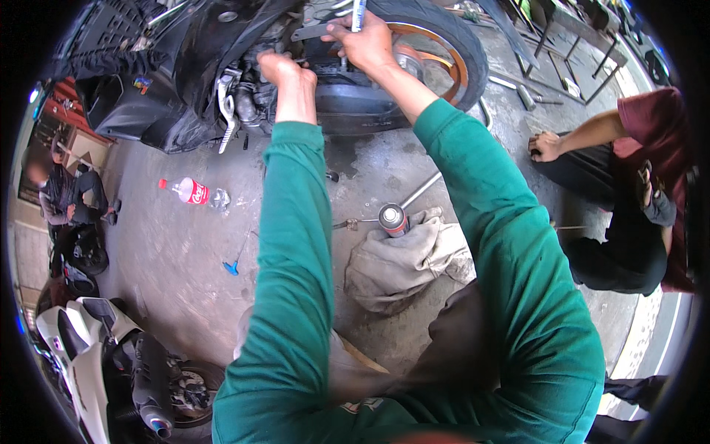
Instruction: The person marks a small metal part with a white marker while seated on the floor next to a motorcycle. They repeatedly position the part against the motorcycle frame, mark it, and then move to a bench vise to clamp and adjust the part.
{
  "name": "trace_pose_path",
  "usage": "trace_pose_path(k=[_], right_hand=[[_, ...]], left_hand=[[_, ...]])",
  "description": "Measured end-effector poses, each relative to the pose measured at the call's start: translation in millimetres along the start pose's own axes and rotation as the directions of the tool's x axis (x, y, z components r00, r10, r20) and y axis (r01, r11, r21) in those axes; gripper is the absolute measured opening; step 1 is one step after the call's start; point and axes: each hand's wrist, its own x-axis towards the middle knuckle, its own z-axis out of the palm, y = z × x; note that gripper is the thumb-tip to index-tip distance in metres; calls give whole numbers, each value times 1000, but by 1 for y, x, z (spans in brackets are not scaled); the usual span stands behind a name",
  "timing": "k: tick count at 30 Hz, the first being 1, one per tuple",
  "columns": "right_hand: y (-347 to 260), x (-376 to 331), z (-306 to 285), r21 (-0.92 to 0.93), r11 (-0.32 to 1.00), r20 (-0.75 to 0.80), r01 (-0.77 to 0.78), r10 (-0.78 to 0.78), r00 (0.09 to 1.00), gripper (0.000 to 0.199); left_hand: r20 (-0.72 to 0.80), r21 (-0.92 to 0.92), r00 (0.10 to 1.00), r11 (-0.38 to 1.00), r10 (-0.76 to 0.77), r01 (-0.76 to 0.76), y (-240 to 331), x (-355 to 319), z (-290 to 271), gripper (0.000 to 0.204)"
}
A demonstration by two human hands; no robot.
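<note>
A partly dismantled scooter (214, 44) lies across the far side, with an orange-rimmed rear wheel (464, 63) at its right. My left hand (287, 70) is bent at the wrist against the engine area; its fingers are mostly hidden, so any grip is unclear. Just right of it, my right hand (366, 48) is closed on a flat grey metal strip (310, 32) pointing left. A slim white-and-blue tube (359, 15) rises from the same hand, apparently held too. Below my left hand is the metal kick-start lever (226, 111).
A spray can (393, 218) stands by a crumpled grey cloth (399, 266) between my forearms. A plastic bottle (194, 192) and a blue-handled tool (232, 267) lie left. A person in maroon (658, 133) sits right; another scooter (96, 348) stands lower left.
</note>
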Motion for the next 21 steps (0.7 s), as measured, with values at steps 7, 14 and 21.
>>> trace_pose_path(k=[7,14,21], right_hand=[[-15,-2,-18,-40,996,-97,-81,77,992,16],[-3,4,-11,-69,992,-119,107,-115,986,16],[-12,-8,4,68,983,-8,169,-169,986,17]], left_hand=[[202,226,979,971,27,-73,-28,-17,7,29],[441,206,895,978,-64,-31,-14,-22,-6,34],[342,144,930,986,-133,88,12,-10,-16,24]])
